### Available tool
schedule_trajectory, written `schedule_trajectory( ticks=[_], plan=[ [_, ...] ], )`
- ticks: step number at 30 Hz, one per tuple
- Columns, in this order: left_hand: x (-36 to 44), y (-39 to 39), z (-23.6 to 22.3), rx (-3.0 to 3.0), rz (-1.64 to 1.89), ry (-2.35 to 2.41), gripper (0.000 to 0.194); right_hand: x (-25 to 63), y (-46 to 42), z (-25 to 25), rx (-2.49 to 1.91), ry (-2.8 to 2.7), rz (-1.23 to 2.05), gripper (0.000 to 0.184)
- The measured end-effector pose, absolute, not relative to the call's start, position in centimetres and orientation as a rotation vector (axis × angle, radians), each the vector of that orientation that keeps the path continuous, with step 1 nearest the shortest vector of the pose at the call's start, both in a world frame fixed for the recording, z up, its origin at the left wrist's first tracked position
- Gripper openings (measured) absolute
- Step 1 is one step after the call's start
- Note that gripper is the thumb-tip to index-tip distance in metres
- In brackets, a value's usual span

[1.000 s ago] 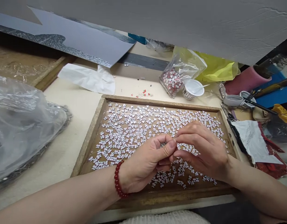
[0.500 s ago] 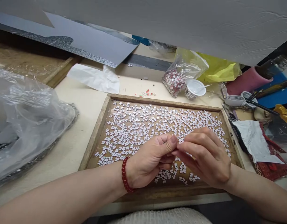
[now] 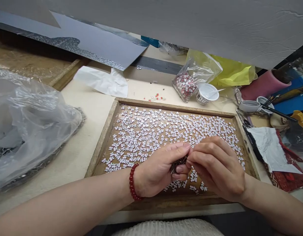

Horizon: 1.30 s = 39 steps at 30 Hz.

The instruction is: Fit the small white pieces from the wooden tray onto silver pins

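A small clump of dark metal pins (image 3: 178,163) sits cupped in the left hand (image 3: 161,170), between its curled fingers and the thumb laid over the top, just above the near edge of the wooden tray (image 3: 102,141). The right hand (image 3: 215,167) meets it from the other side, its fingertips (image 3: 191,160) pressed together in a pinch at the end of the clump; what they pinch is too small to tell. Both forearms come in low from the near edge, wrists resting over the tray's front rail. The left wrist wears a bracelet of round, glossy red beads (image 3: 132,183).

The tray is shallow, of worn brown wood with a raised rim, and its floor is strewn with many tiny white, petal-shaped pieces (image 3: 153,131), thinner near the hands. It rests on a pale counter (image 3: 77,154).

To the left lies a crumpled clear plastic bag (image 3: 30,114). Beyond the tray, a clear bag of red-and-white pieces (image 3: 188,82) leans beside a small white plastic cup (image 3: 207,93), with a yellow bag (image 3: 230,72) behind.
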State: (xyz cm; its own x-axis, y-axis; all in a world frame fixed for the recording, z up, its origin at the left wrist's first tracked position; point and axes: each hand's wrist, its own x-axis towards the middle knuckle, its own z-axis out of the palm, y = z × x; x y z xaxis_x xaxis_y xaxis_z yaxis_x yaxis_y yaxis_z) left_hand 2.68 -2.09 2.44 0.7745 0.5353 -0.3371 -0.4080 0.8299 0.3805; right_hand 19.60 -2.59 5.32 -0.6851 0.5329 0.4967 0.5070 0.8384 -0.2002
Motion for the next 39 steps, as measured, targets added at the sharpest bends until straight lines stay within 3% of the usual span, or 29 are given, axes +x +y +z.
schedule_trajectory(
  ticks=[16,19,24,29,39],
  plan=[
    [2.6,-1.9,2.5,0.384,0.529,0.488,0.019,20.3,-2.0,7.2,-1.016,-2.355,0.514,0.014],
    [2.7,-1.9,2.6,0.355,0.567,0.507,0.019,21.0,-0.7,7.2,-1.017,-2.35,0.449,0.012],
    [2.5,-1.9,2.6,0.354,0.534,0.532,0.02,23.5,4.3,4.8,-1.295,-2.262,0.075,0.008],
    [2.5,-1.9,2.7,0.405,0.477,0.487,0.012,24.6,8.1,1.6,-1.464,-2.388,0.004,0.008],
    [2.4,-1.5,2.5,0.494,0.462,0.537,0.032,24.3,9.0,0.4,-1.486,-2.451,0.007,0.01]
  ],
)
